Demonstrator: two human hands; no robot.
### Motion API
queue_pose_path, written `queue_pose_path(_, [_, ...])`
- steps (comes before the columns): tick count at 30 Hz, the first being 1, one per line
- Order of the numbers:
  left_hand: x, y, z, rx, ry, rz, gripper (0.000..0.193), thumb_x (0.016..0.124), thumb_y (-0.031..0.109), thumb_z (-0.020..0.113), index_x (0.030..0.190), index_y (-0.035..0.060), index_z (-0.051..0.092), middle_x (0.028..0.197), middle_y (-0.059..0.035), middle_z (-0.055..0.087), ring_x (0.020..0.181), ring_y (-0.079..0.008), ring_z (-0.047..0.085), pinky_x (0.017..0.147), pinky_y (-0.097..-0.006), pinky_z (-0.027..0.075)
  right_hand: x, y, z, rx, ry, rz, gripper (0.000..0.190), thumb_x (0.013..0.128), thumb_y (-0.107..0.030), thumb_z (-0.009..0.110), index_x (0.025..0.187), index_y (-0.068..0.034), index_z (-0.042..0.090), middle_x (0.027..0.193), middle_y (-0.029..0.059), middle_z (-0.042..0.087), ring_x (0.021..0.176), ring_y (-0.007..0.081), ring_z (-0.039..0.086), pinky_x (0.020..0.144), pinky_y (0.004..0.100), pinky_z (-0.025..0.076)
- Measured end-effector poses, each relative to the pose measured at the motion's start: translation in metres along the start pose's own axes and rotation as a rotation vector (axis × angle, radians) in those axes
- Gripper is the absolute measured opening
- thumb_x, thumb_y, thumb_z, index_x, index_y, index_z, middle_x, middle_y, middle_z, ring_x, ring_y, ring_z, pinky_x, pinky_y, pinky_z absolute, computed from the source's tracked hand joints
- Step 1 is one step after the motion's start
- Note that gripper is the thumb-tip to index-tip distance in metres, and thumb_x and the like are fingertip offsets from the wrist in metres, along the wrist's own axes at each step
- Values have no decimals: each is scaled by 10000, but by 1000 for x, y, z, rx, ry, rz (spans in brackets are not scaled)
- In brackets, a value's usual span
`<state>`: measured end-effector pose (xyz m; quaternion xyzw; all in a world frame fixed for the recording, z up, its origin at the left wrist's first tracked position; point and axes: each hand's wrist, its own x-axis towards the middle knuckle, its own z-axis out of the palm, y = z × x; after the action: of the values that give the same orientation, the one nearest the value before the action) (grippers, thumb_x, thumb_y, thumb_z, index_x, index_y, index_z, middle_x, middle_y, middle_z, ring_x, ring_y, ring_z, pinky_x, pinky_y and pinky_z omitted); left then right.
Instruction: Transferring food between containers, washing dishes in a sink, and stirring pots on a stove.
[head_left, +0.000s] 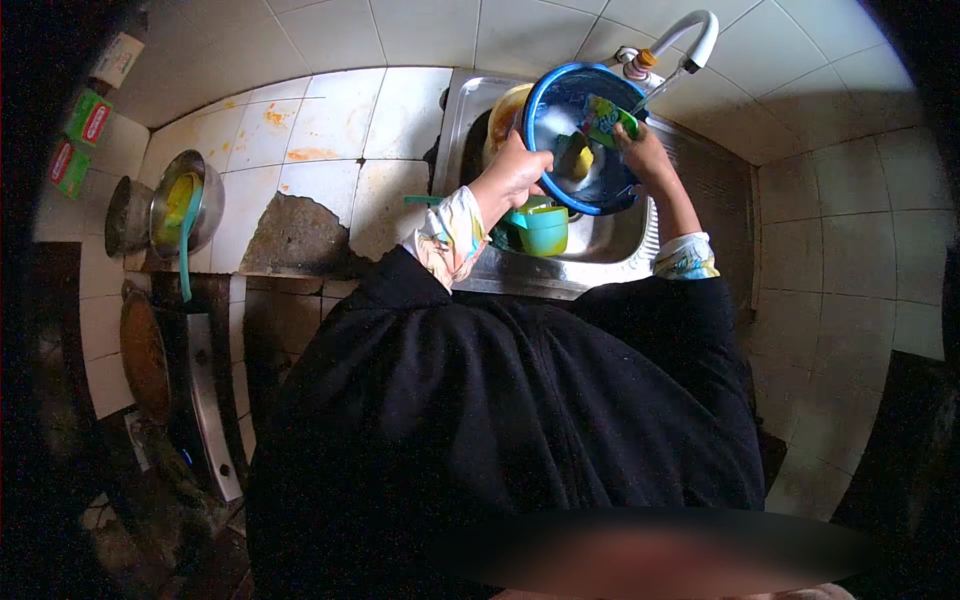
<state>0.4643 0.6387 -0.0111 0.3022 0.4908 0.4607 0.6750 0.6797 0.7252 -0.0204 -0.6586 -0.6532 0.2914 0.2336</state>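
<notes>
Over a steel sink (646, 225), my left hand (514, 169) grips the near left rim of a blue plastic basin (546, 184), which is tilted. My right hand (645, 154) holds a green printed packet (602, 120) inside the basin's right side. Water runs from a white curved faucet (705, 41) towards the basin's right edge. A yellow and dark green sponge (576, 156) lies in the basin, beside whitish suds. Below the basin, a turquoise plastic cup (543, 231) stands in the sink. Part of another pale, stained vessel (501, 120) shows behind my left hand.
A broken patch (298, 232) interrupts the stained white tile counter (322, 120). Metal bowls (212, 202) stand at its left end, one holding yellow stuff and a turquoise-handled utensil (185, 247). A brown round pan (142, 360) is lower left. Tiled walls rise behind and right.
</notes>
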Motion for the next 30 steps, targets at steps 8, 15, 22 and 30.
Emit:
queue_pose_path(8, [-3,7,7,9,-12,42,397,656,-41,508,1036,28,414,826,-120,499,655,-238,556,444,-406,491,-21,-9,8,-143,251,-192,305,866,-257,501,1028,1,510,929,244,584,887,407,552,732,419,434])
queue_pose_path(15, [-10,14,7,10,-24,22,393,653,-48,506,1026,31,413,823,-116,495,669,-235,553,459,-411,492,-30,-26,10,-90,343,-245,338,795,-199,566,1062,1,516,926,230,589,890,387,565,753,383,450])
queue_pose_path(22, [-6,8,6,32,-13,62,395,666,-8,518,1041,66,419,787,-86,505,574,-182,524,387,-315,425,-22,-28,13,-223,353,-257,343,696,-140,624,1008,-4,578,928,190,616,869,315,603,765,344,458])
queue_pose_path(30, [-13,12,10,54,24,112,353,676,-10,503,1013,71,436,721,-60,487,487,-148,484,343,-282,386,-11,-30,38,-39,233,-308,435,643,-14,592,1073,26,535,988,220,589,935,337,576,813,354,449])
